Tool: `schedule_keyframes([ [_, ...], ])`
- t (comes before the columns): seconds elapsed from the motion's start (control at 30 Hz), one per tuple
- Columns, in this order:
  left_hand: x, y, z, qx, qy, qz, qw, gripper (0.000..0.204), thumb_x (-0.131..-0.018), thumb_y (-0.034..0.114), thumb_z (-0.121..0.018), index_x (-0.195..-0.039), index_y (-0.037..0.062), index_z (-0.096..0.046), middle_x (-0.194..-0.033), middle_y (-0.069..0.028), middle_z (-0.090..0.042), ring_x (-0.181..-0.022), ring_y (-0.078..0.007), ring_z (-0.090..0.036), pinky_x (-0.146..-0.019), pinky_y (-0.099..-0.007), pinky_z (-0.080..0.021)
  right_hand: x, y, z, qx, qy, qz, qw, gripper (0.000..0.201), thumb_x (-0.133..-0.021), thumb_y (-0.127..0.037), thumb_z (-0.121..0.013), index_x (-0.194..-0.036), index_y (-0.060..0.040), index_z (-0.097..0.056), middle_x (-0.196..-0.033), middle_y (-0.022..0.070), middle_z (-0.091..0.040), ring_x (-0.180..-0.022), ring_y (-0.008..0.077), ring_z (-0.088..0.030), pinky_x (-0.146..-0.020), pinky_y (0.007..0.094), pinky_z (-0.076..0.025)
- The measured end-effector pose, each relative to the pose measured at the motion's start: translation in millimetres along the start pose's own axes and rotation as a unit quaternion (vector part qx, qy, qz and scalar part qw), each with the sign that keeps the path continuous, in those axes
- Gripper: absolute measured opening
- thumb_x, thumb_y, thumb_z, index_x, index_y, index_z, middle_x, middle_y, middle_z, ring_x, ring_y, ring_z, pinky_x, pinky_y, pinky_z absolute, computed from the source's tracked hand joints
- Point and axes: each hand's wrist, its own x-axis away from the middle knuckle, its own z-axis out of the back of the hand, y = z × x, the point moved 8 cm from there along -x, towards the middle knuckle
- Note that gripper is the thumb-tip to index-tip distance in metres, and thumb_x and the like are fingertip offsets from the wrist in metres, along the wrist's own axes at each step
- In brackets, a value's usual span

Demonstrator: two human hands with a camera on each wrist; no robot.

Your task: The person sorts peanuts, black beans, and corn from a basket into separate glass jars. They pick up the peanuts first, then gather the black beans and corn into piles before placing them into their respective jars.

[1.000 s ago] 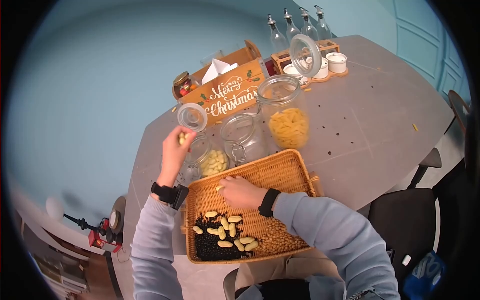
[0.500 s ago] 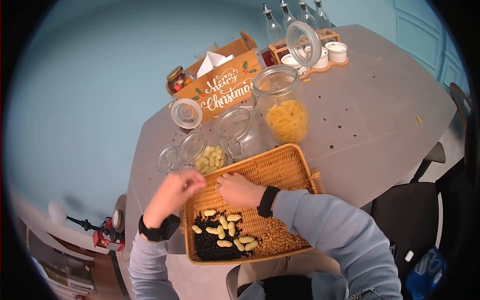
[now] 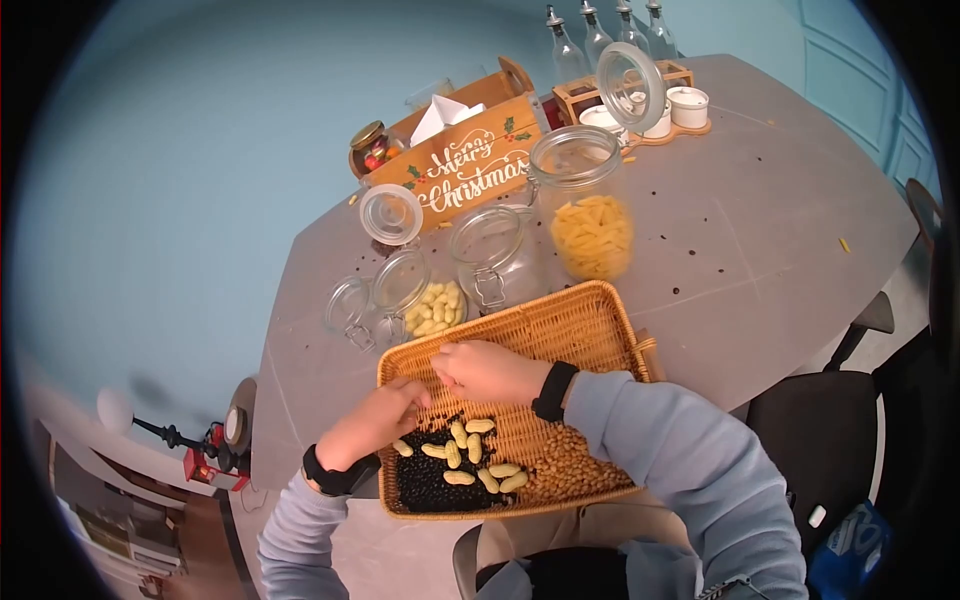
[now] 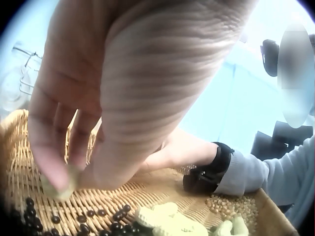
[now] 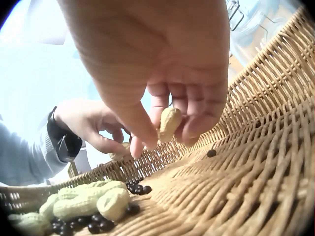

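Observation:
My left hand [image 3: 372,425] is over the left side of a wicker basket [image 3: 575,325], pinching a peanut [image 4: 59,186] between thumb and fingertips. Farther back in the basket, my right hand [image 3: 490,373] holds another peanut [image 5: 169,123] by its fingertips, close over the weave. Several unshelled peanuts [image 3: 473,447] lie in the front left part on black beans [image 3: 425,492]. Tan beans [image 3: 575,465] fill the front right corner. Behind the basket stands an open glass jar with peanuts [image 3: 436,310] inside, its lid [image 3: 391,214] tipped back.
Beside the peanut jar are another open glass jar [image 3: 490,250] and a taller one of yellow pasta [image 3: 592,240]. A wooden Merry Christmas box [image 3: 470,170], white ramekins [image 3: 687,110] and glass bottles [image 3: 570,60] stand behind. Loose beans dot the grey table [image 3: 740,290].
My left hand has come down from the peanut jar's mouth to the basket and now pinches a different peanut. My right hand stays over the back of the basket.

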Motion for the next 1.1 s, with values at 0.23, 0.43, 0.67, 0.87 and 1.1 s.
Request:
schedule_keyframes([
  [0.23, 31.0, 18.3, -6.0, -0.13, -0.015, -0.086, 0.988, 0.023, -0.073, -0.005, -0.051, -0.094, 0.004, -0.055, -0.091, -0.0108, -0.053, -0.09, -0.0303, -0.052, -0.077, -0.0362, -0.043, 11.4, 10.4, -37.3, -0.199, -0.255, -0.107, 0.94, 0.03, -0.069, -0.026, -0.071, -0.076, -0.0046, -0.051, -0.067, 0.0073, -0.055, -0.062, 0.0229, -0.054, -0.053, 0.0328, -0.041],
  [0.43, 45.7, 5.6, -22.3, -0.2, -0.063, -0.086, 0.974, 0.022, -0.073, 0.001, -0.055, -0.095, 0.004, -0.054, -0.089, -0.0101, -0.054, -0.091, -0.0291, -0.053, -0.076, -0.0355, -0.044, 26.4, 9.5, -53.3, -0.2, -0.362, -0.121, 0.903, 0.032, -0.067, -0.027, -0.073, -0.082, -0.0041, -0.056, -0.068, 0.0061, -0.058, -0.061, 0.0209, -0.055, -0.053, 0.0322, -0.041],
  [0.67, 40.0, -4.5, -35.5, -0.244, -0.074, -0.051, 0.966, 0.016, -0.079, 0.003, -0.051, -0.096, 0.0029, -0.05, -0.092, -0.0118, -0.054, -0.089, -0.0287, -0.054, -0.074, -0.0359, -0.045, 28.4, 17.2, -61.2, -0.123, -0.367, -0.123, 0.914, 0.024, -0.074, -0.022, -0.064, -0.079, -0.0011, -0.054, -0.066, 0.0102, -0.056, -0.059, 0.0218, -0.054, -0.052, 0.0349, -0.041],
  [0.87, 27.2, 6.1, 3.1, -0.099, 0.032, -0.039, 0.994, 0.013, -0.086, 0.012, -0.049, -0.095, 0.0032, -0.05, -0.093, -0.0151, -0.055, -0.084, -0.0336, -0.056, -0.07, -0.0378, -0.046, 6.3, 13.6, -34.8, -0.185, -0.186, -0.1, 0.96, 0.024, -0.078, -0.021, -0.057, -0.081, 0.0016, -0.051, -0.062, 0.0121, -0.053, -0.055, 0.0232, -0.051, -0.051, 0.0361, -0.041],
  [1.1, 30.2, 36.1, -8.0, -0.139, -0.005, -0.058, 0.989, 0.024, -0.084, 0.032, -0.055, -0.092, 0.0093, -0.052, -0.071, -0.0098, -0.059, -0.066, -0.0314, -0.059, -0.055, -0.0393, -0.045, 3.3, 15.1, -27.8, -0.261, -0.175, -0.152, 0.937, 0.028, -0.081, -0.023, -0.053, -0.083, 0.0044, -0.048, -0.062, 0.0138, -0.053, -0.055, 0.0245, -0.053, -0.052, 0.0355, -0.041],
])
